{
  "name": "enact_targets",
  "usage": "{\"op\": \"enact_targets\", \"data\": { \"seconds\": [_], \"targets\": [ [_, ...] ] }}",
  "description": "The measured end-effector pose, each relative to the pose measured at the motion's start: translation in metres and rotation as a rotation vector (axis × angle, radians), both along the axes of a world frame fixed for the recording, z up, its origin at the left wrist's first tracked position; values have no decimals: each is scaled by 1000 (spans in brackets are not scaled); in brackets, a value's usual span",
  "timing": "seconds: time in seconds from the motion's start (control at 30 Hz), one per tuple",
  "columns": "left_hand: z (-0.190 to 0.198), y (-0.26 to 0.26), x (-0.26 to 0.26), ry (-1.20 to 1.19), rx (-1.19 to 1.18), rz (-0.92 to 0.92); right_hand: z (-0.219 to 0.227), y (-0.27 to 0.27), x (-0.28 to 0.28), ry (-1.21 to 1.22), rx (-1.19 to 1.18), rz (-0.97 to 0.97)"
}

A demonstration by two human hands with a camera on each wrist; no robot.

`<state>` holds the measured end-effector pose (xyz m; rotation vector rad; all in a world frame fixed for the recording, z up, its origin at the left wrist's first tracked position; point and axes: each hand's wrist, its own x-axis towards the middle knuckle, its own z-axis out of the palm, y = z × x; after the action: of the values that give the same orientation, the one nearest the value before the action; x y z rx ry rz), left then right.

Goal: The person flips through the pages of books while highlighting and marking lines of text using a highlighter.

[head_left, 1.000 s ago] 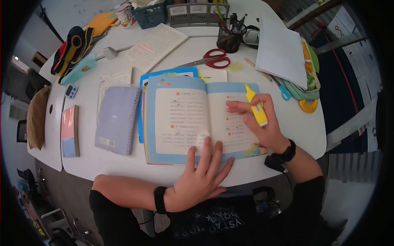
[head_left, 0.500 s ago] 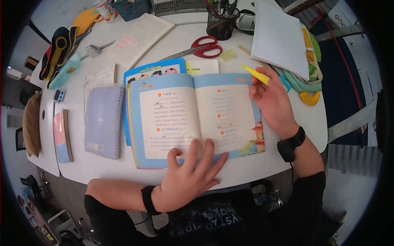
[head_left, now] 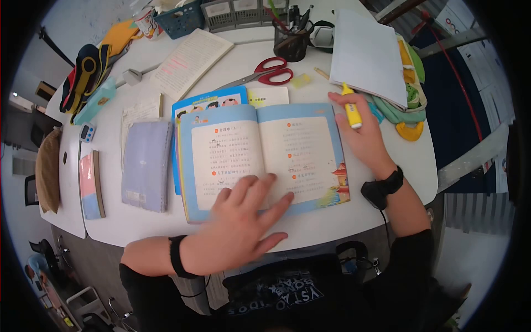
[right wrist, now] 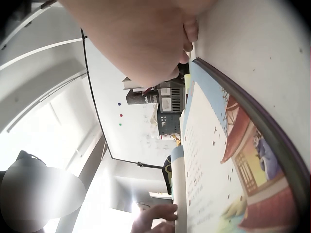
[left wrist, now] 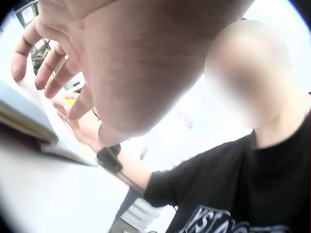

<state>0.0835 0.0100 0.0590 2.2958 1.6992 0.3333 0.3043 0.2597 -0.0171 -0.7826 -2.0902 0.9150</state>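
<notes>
An open book with blue page borders (head_left: 221,149) lies on the table in front of the person. The left hand (head_left: 235,221), slightly blurred, is over the lower part of the left page and the fold, fingers spread; whether it touches the paper cannot be told. At the book's upper right edge, the right hand (head_left: 362,133) holds a yellow highlighter (head_left: 352,114) between thumb and fingers, tip pointing up and away. The right wrist view shows the book's illustrated corner (right wrist: 262,155) close below that hand.
Left of the book lie a purple notebook (head_left: 146,166) and a pink and blue book (head_left: 91,182). Beyond it are red-handled scissors (head_left: 274,72), a printed booklet (head_left: 193,61) and a black pen holder (head_left: 291,41). White paper (head_left: 368,61) lies at the upper right.
The left hand has shifted left and slightly up over the book. The right hand has moved from above the right page to its outer edge, still holding the highlighter.
</notes>
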Motion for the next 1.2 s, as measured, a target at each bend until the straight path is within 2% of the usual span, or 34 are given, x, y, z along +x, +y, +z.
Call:
{"op": "enact_targets", "data": {
  "seconds": [0.03,0.1,0.17,0.2,0.23,0.27,0.33,0.37,0.4,0.5,0.63,0.7,1.0,1.13,1.2],
  "targets": [
    [8,6,-9,-128,-20,19,0,-2,-2,-35,-25,45],
    [17,21,-34,-73,-3,56,6,-5,-5,-58,-40,81],
    [1,26,-62,92,143,265,12,-8,-5,-128,-81,81],
    [-10,23,-75,94,145,266,15,-9,-4,-115,-96,66],
    [-20,19,-87,91,133,394,16,-9,-3,-114,-94,68],
    [-26,16,-93,89,121,521,17,-8,-1,-107,-118,73],
    [-25,12,-89,63,115,554,14,-6,-2,-102,-146,69],
    [-25,10,-85,33,108,589,8,-5,-4,0,-142,74],
    [-26,10,-82,43,130,602,4,-6,-4,98,-139,76],
    [-28,4,-82,30,136,643,9,-10,-4,155,-193,92],
    [-32,-3,-79,67,156,627,7,-11,-4,126,-160,50],
    [-27,-9,-70,135,124,689,8,-10,-3,75,-164,28],
    [-18,-18,-68,146,27,616,0,-8,-8,176,-258,15],
    [-17,-19,-69,119,4,601,3,-6,-9,79,-175,30],
    [-19,-22,-76,199,77,533,10,-14,-12,-26,-113,70]
  ]
}}
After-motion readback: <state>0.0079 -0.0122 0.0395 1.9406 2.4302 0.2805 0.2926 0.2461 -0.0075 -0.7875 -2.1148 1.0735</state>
